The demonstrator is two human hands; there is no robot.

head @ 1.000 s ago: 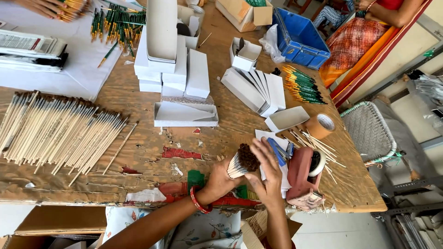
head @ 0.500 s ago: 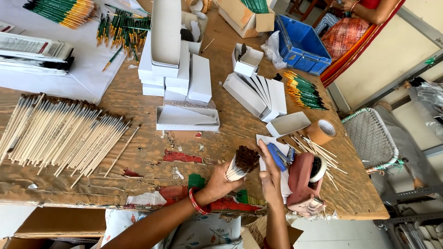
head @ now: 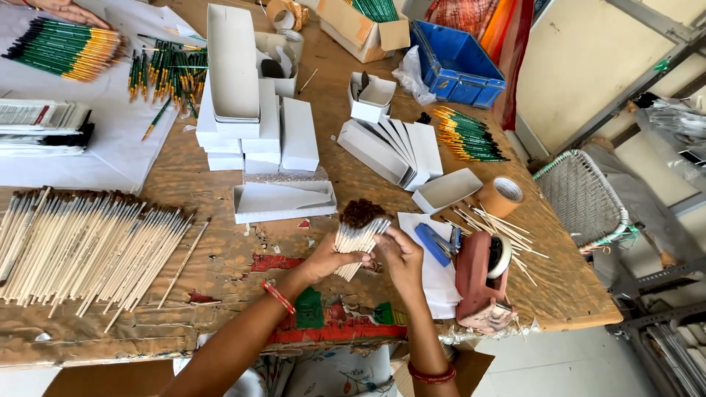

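My left hand (head: 334,259) grips a bundle of pale wooden paintbrushes (head: 358,237) with dark brown bristle tips pointing away from me. My right hand (head: 403,254) is closed on the bundle's right side, fingers touching the handles. Both hands are above the near edge of the brown paper-covered table (head: 220,265). A long row of loose unpainted brushes (head: 88,246) lies to the left. An open white box (head: 283,201) sits just beyond the bundle.
Stacked white boxes (head: 250,117) stand at the centre, flat box blanks (head: 390,151) to their right. Green-handled brushes (head: 62,59) lie far left and at right (head: 471,136). A red tape dispenser (head: 482,279), brown tape roll (head: 500,197), blue crate (head: 460,66) and a wicker chair (head: 581,198) are right.
The bundle has shifted a little up and toward the table's middle, and my right hand has closed in on it from the right. The view has tilted, showing more of the far table.
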